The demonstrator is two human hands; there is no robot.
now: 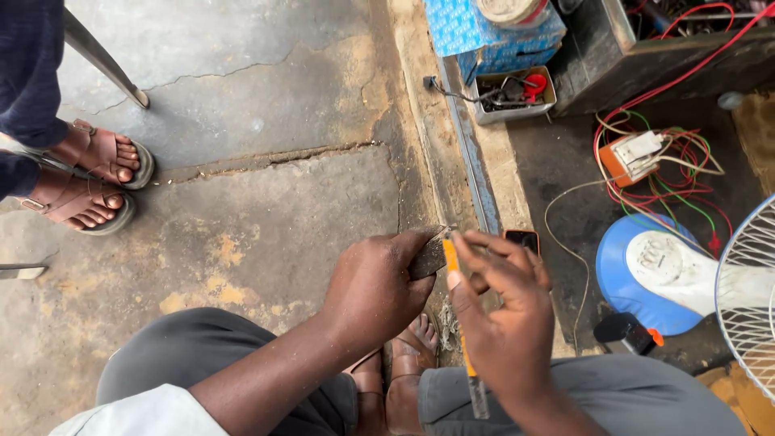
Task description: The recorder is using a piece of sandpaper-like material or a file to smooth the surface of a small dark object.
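Note:
My left hand (pixel 375 287) grips a small dark flat piece (pixel 428 257) between thumb and fingers, held above my knees. My right hand (pixel 504 311) holds a thin orange-handled tool (pixel 462 323), its upper end pressed against the edge of the dark piece. The tool's handle runs down past my wrist. Both hands meet at the centre of the view, over my sandalled feet (pixel 404 371) and grey trousers.
Another person's sandalled feet (pixel 93 182) stand at the left on cracked concrete. A blue-and-white fan base (pixel 658 274) and wire grille (pixel 751 291) lie right, with tangled red, green and white wires (pixel 670 169). A metal tray of parts (pixel 513 93) and blue box (pixel 484 32) sit above.

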